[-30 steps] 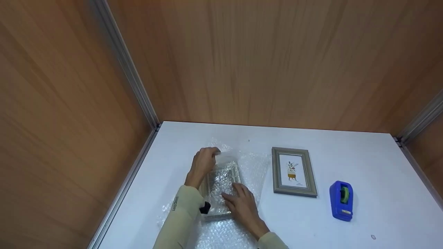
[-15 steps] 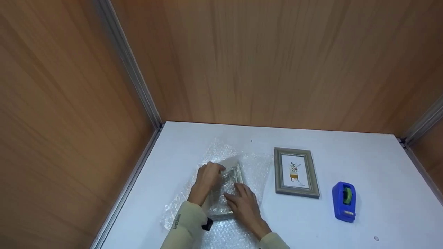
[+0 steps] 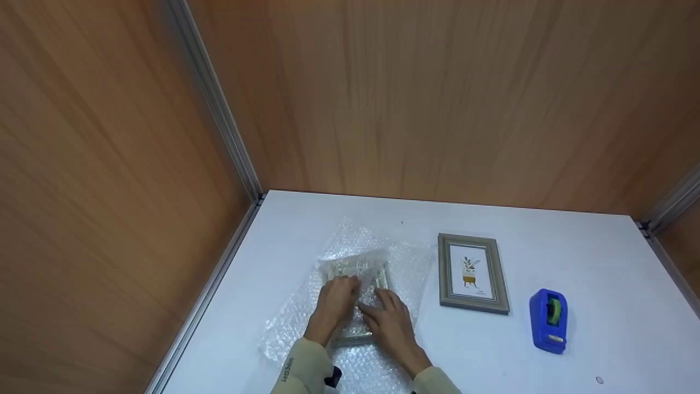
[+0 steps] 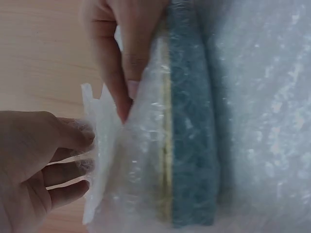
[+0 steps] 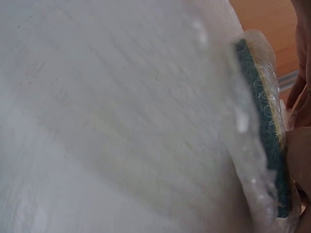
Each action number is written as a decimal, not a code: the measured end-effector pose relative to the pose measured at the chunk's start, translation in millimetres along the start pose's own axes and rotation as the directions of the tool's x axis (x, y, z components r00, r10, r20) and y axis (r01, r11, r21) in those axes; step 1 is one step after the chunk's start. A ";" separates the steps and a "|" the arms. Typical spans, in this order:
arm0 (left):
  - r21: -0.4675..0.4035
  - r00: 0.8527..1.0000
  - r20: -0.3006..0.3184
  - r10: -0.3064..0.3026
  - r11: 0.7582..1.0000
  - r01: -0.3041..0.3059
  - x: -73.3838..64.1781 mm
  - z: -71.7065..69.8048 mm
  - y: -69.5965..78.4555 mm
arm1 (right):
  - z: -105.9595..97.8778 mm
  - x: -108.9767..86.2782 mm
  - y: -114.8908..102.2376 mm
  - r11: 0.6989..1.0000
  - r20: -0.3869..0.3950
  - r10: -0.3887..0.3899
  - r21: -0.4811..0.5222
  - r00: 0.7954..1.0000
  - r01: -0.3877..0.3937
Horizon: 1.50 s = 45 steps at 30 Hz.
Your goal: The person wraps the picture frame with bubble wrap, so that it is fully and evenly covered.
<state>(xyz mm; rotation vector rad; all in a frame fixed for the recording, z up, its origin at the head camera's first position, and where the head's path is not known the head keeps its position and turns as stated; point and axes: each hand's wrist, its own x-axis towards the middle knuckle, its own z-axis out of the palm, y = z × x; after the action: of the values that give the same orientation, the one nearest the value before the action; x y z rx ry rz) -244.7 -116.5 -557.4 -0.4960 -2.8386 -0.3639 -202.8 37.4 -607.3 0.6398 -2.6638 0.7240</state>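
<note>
In the head view, a picture frame (image 3: 355, 340) lies in bubble wrap (image 3: 295, 323) on the white table, its picture hidden beneath the wrap. My left hand (image 3: 334, 306) is over its middle, pinching the edge of a bubble wrap flap. The left wrist view has this hand (image 4: 29, 165) with its fingertips in the wrap's edge (image 4: 99, 155). My right hand (image 3: 392, 328) rests with extended fingers on the wrapped frame's right side. The frame's blue-green side (image 4: 192, 121) shows through the wrap there, and again in the right wrist view as a dark green edge (image 5: 262, 111).
A second, unwrapped grey picture frame (image 3: 445, 273) with a plant print lies right of the wrap. Farther right is a blue tape dispenser (image 3: 548, 323) with green tape. Wood panels (image 3: 415, 98) stand along the back and sides of the table (image 3: 579, 246).
My left hand has come down and toward me, drawing the wrap flap over the frame's far part. My right hand keeps its place on the frame; the view has shifted slightly.
</note>
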 end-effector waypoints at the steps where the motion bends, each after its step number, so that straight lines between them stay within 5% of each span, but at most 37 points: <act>1: 0.004 1.000 -0.013 0.007 1.000 -0.006 -1.5 2.2 0.0 | 0.2 -0.1 0.3 1.000 0.001 0.001 0.000 1.000 -0.001; 9: 0.011 0.995 -0.088 0.042 0.999 -0.041 -9.0 13.7 0.4 | 0.9 -0.9 1.8 1.000 -0.035 -0.016 -0.014 0.999 0.015; 24: 0.245 0.985 -0.065 0.163 0.959 -0.142 -16.1 25.9 -2.5 | -0.3 0.5 3.0 1.000 -0.022 0.006 -0.015 1.000 -0.006; 30: 0.108 0.990 0.115 0.083 0.990 -0.096 -25.7 16.9 -1.9 | 1.2 0.7 3.7 1.000 -0.058 -0.016 -0.006 0.998 0.016; 36: -0.035 0.957 0.288 0.027 0.999 -0.018 -33.5 3.6 -0.2 | 0.6 1.2 4.3 1.000 -0.037 0.000 -0.003 0.999 0.000; 45: -0.037 0.912 0.411 0.012 0.999 0.003 -34.2 -8.3 -1.1 | -0.7 1.6 1.4 1.000 0.004 0.016 0.015 1.000 -0.016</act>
<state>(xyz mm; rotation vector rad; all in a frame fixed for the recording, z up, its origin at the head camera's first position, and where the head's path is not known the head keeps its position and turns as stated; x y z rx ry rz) -212.3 -130.1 -559.2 -0.6553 -3.2404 -0.3456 -204.7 38.3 -606.6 0.6250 -2.6720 0.7478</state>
